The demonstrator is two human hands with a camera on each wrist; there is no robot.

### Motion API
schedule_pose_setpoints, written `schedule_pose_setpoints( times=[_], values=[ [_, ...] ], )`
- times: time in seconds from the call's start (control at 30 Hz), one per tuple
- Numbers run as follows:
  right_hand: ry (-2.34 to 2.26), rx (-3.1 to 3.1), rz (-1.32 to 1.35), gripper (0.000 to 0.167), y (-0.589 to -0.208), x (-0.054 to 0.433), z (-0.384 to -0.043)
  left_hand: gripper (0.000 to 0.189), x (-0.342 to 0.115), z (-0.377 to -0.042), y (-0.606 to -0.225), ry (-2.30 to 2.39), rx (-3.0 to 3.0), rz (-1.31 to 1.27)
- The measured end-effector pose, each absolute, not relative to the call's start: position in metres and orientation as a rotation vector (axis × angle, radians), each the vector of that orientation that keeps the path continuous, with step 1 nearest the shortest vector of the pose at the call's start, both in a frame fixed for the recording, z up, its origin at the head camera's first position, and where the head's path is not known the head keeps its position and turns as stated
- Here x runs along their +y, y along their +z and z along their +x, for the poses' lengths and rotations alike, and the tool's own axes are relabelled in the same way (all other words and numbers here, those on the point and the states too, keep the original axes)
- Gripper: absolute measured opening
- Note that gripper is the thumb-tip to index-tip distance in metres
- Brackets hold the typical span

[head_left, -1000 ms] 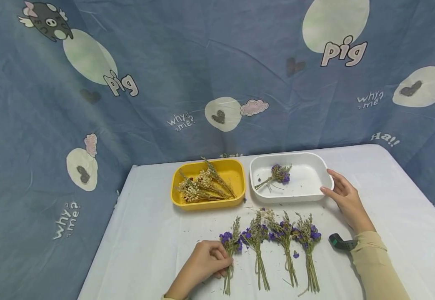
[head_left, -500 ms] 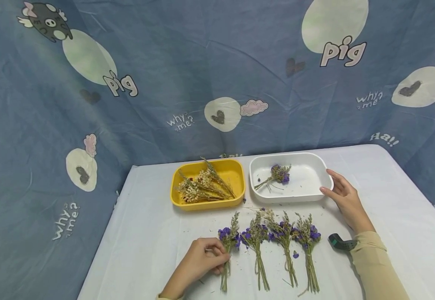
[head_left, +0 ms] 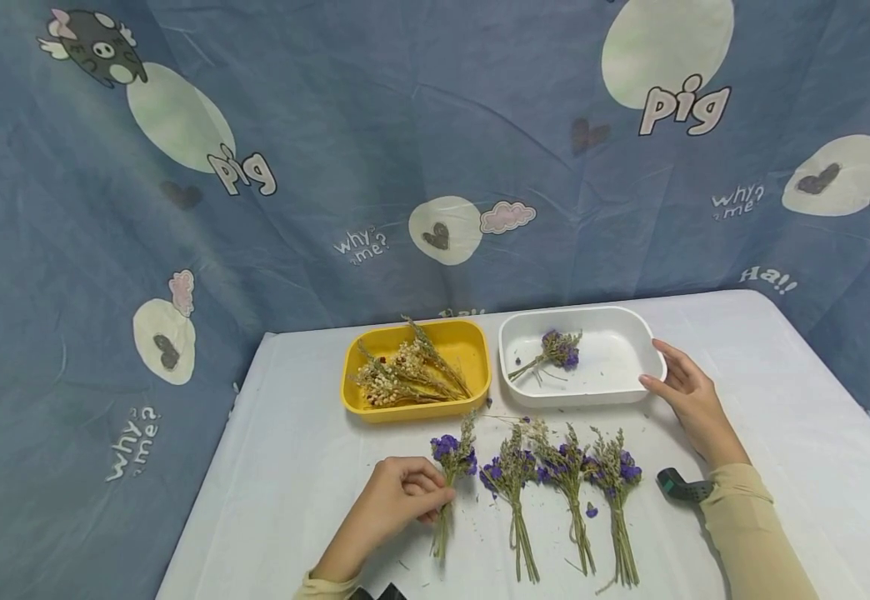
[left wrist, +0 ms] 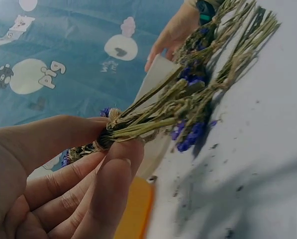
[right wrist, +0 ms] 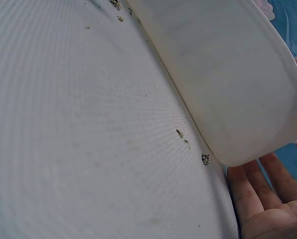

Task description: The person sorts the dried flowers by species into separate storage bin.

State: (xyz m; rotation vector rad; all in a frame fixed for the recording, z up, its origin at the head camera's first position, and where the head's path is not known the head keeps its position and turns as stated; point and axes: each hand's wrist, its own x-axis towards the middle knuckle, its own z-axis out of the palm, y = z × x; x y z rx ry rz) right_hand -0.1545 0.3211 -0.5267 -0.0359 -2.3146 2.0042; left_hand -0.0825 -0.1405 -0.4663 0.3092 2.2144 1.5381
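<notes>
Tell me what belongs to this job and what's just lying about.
Likely the job:
tied purple dried-flower bunch, pinched by left hand
white rectangular plastic tray, held by right hand
purple bunch inside it
three similar tied bunches

Apparently lying about:
yellow rectangular plastic tray
its cream dried flowers
loose purple blossom

We read, in pale lettering on the blue, cartoon-printed cloth backdrop (head_left: 330,117): "pig" twice, "why me?" three times, "Ha!!" low at right
</notes>
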Motion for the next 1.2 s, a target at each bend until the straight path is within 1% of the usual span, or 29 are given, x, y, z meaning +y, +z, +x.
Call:
schedule_pose_setpoints(
  times=[0.17,0.5,0.8,1.2],
  values=[
    [1.984,-2.338,-0.054,0.077,-0.525,0.321,-0.154,0.018,-0.139,-0.091,-0.458,1.506,2.248,0.3],
    [1.976,-2.338,-0.049,0.077,-0.525,0.32,-0.154,0.012,-0.133,-0.113,-0.445,1.421,2.341,0.433],
    [1.986,-2.329,-0.046,0.077,-0.525,0.32,-0.154,0.017,-0.126,-0.136,-0.428,1.301,2.435,0.521],
    [1.997,-2.333,-0.051,0.077,-0.525,0.321,-0.153,0.011,-0.111,-0.167,-0.416,1.208,2.52,0.608]
  ],
)
